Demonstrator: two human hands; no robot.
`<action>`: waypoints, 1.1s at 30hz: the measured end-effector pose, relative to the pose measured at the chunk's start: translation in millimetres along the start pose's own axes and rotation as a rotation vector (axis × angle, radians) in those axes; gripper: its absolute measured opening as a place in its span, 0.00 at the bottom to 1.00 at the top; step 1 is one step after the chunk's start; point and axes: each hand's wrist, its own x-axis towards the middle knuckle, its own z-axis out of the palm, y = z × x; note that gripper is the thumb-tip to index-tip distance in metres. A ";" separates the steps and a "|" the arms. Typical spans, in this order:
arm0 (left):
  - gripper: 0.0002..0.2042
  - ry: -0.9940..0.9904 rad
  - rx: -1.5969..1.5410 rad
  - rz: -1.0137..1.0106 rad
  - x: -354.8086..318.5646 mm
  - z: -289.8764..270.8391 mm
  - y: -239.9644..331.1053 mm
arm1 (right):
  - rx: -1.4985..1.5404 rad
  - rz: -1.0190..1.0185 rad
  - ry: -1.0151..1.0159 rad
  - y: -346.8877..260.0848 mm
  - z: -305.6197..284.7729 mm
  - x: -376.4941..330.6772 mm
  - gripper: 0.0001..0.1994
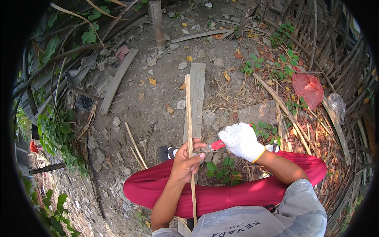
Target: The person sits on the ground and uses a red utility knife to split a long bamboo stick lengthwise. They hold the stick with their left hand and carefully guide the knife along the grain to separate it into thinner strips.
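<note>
I see 2 things: a long, narrow wooden strip (189,106), pale and rough-edged, held almost straight up and down my view, and a red-handled knife (216,145) right of its lower half, metal blade angled left toward it; whether they touch, I can't tell.

bright daylight, dappled shadows, fisheye-bent edges

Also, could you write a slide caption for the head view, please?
A bare left hand holds a thin wooden stick; the gloved right hand grips a red knife.
</note>
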 end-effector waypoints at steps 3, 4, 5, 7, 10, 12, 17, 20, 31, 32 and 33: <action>0.27 0.002 -0.005 -0.001 -0.1 0.0 0.1 | -0.003 0.001 0.000 0.4 0.3 -0.2 0.09; 0.27 0.002 -0.008 -0.001 -0.2 0.1 0.2 | -0.004 0.002 0.002 0.6 0.3 -0.3 0.09; 0.27 0.006 -0.009 -0.001 -0.3 0.0 0.2 | -0.002 0.004 0.004 0.8 0.6 -0.5 0.09; 0.27 0.012 -0.012 -0.001 -0.5 -0.2 -0.2 | 0.000 0.008 0.007 1.4 1.3 -1.1 0.09; 0.27 0.011 -0.021 -0.004 -0.1 -2.2 -0.5 | -0.002 -0.003 -0.033 1.5 -4.8 0.3 0.05; 0.27 0.010 -0.020 -0.003 0.0 -2.0 -0.9 | -0.004 0.005 0.000 2.4 -0.6 -1.7 0.08; 0.26 0.033 -0.007 0.005 -0.4 -2.7 0.2 | -0.004 0.029 -0.011 3.8 0.7 -1.6 0.08; 0.24 0.065 0.002 0.022 -1.4 1.0 4.4 | 0.026 0.092 -0.054 3.9 1.8 -0.6 0.06; 0.18 0.162 0.146 0.024 5.9 -11.3 -10.5 | 0.157 0.408 -0.117 14.0 -7.1 13.1 0.11; 0.18 0.161 0.160 0.016 6.7 -12.5 -11.9 | 0.196 0.425 -0.125 12.6 -12.1 17.8 0.13; 0.18 0.160 0.173 0.008 7.3 -13.7 -12.9 | 0.236 0.441 -0.133 9.8 -17.1 23.4 0.14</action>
